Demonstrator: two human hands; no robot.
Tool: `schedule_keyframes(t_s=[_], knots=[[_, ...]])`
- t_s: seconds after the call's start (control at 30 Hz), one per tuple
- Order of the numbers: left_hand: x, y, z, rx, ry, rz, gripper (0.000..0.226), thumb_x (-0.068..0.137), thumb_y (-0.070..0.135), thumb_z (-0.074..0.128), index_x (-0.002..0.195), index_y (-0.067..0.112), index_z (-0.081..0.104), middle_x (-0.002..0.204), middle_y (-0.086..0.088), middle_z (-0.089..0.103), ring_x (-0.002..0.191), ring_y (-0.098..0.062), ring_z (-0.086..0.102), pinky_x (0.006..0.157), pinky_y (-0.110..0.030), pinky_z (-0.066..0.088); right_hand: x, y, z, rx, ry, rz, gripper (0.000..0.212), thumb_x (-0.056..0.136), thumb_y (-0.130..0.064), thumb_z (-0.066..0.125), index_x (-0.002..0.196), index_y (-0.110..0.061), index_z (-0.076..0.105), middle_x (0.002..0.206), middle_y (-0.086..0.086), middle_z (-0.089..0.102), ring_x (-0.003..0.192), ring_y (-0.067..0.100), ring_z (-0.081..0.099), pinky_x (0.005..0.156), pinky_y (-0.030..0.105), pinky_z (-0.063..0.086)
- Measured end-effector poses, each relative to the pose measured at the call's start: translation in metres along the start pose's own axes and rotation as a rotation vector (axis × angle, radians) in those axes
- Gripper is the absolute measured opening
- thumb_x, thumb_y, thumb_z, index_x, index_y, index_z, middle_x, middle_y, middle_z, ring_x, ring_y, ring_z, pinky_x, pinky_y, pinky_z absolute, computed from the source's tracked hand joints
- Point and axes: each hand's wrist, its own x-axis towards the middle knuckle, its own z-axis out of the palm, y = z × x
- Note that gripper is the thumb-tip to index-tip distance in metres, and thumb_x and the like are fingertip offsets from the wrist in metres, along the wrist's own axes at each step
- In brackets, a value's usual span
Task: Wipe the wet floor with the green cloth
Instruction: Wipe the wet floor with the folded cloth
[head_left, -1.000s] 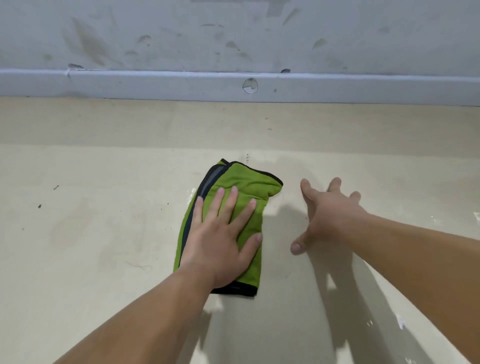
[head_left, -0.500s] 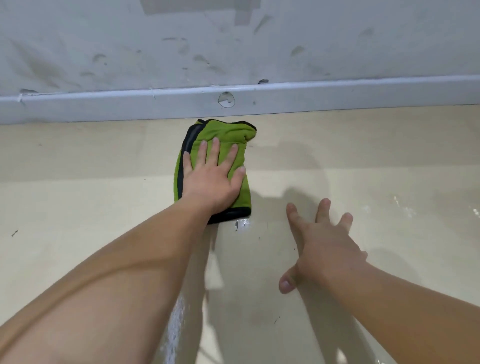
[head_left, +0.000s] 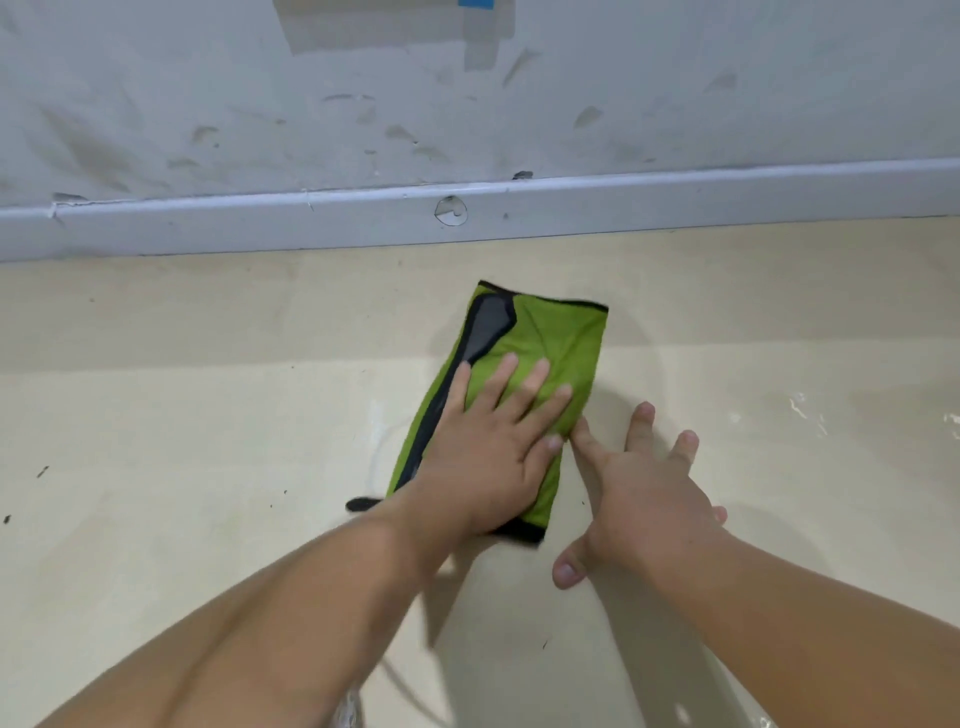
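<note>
Under the left hand (head_left: 493, 447), on the floor (head_left: 182, 441), lies the folded green cloth (head_left: 550, 343), its long axis running 7 to 1 o'clock. That hand presses it flat, fingers (head_left: 535, 379) straight and spread. The right hand (head_left: 644, 488), likewise spread, rests on the floor at the cloth's 3 o'clock edge. Wet glints (head_left: 805, 410) show faintly farther toward 3 o'clock; the cloth's near hem is blurred.

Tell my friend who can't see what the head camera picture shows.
A person's left hand presses flat on a folded green cloth with black edging on a wet, shiny beige floor. The right hand is spread open just beside the cloth, near a grey baseboard.
</note>
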Motion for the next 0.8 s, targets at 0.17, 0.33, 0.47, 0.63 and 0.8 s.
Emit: schedule_keyframes(t_s=[0.17,0.33,0.47,0.63,0.8], knots=[[-0.039,-0.018,0.007,0.05,-0.014,0.089,0.06,0.106,0.06,0.011,0.164,0.044,0.014,0.174,0.007,0.006,0.162,-0.024,-0.003,0.126,-0.061,0.0,0.0,-0.001,-0.002,0.003,-0.005,-0.004,0.156,0.045,-0.053,0.099,0.148,-0.063,-0.018,0.16,-0.002,-0.042,0.148,0.048,-0.029,0.103,0.082,0.031],[0.013,-0.053,-0.013,-0.02,0.053,-0.065,0.062,0.104,0.063,0.015,0.163,0.046,0.016,0.175,0.01,0.005,0.161,-0.018,-0.004,0.127,-0.059,-0.004,0.001,-0.001,0.002,-0.009,0.013,-0.018,0.156,0.047,-0.053,0.097,0.145,-0.064,-0.024,0.161,0.0,-0.04,0.148,0.049,-0.028,0.101,0.082,0.031],[0.043,-0.062,-0.015,-0.018,0.092,-0.165,0.061,0.104,0.063,0.014,0.163,0.046,0.012,0.175,0.009,0.003,0.161,-0.019,-0.004,0.127,-0.059,-0.004,0.004,0.001,0.002,-0.009,0.011,-0.022,0.156,0.046,-0.051,0.098,0.145,-0.065,-0.021,0.162,-0.002,-0.038,0.149,0.049,-0.028,0.101,0.083,0.03],[0.058,-0.066,-0.016,-0.02,0.074,-0.209,0.06,0.105,0.059,0.008,0.163,0.046,0.005,0.175,0.01,-0.004,0.161,-0.019,-0.01,0.127,-0.059,-0.006,0.005,0.002,0.002,-0.011,0.009,-0.018,0.155,0.046,-0.052,0.099,0.146,-0.065,-0.019,0.162,-0.002,-0.038,0.149,0.049,-0.028,0.103,0.083,0.029],[0.049,-0.043,-0.01,-0.024,0.007,-0.325,0.061,0.105,0.055,0.005,0.164,0.042,-0.004,0.175,0.007,-0.012,0.16,-0.022,-0.017,0.126,-0.06,-0.01,0.005,0.003,0.006,-0.02,0.009,-0.03,0.156,0.046,-0.056,0.098,0.147,-0.062,-0.02,0.162,-0.001,-0.039,0.149,0.05,-0.028,0.104,0.083,0.028]])
